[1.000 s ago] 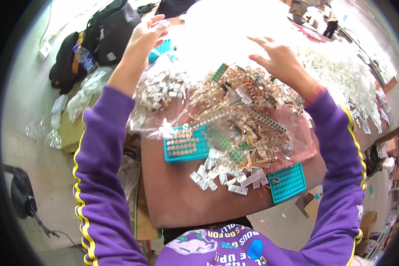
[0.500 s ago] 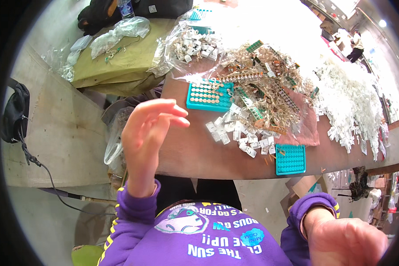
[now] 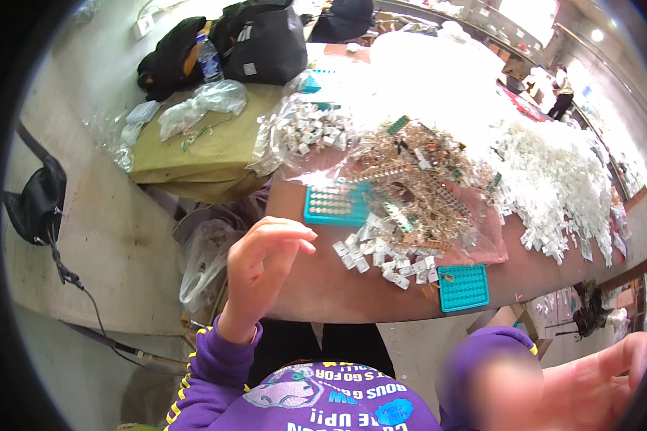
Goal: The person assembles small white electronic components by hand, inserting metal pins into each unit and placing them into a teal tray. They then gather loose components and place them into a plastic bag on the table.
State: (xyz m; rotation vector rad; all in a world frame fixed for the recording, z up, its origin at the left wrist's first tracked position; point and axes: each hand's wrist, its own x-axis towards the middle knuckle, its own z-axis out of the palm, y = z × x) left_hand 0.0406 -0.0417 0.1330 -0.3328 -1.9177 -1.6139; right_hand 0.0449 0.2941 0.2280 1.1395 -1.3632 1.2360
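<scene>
Both my hands are lifted off the worktop (image 3: 323,287), left hand (image 3: 262,269) loosely spread, right hand (image 3: 589,388) wide, both empty. I judge we're between picks; the small white parts (image 3: 377,255) lie right of my left hand, needing a forward reach.

A brown table (image 3: 338,291) carries the clutter. Just beyond the left grip (image 3: 262,266), which hovers empty at the near edge, lies a teal tray (image 3: 336,204) filled with small round pieces. To that grip's right, small white parts (image 3: 381,258) are scattered on the bare wood, and past them a second, empty teal tray (image 3: 464,287) sits near the edge, ahead of the right grip (image 3: 589,388). Farther off, a tangle of brass-coloured metal pieces (image 3: 417,187) rests on clear plastic, with a clear bag of white parts (image 3: 305,133) beside it and a broad heap of white plastic pieces (image 3: 553,179) toward the far right.
</scene>
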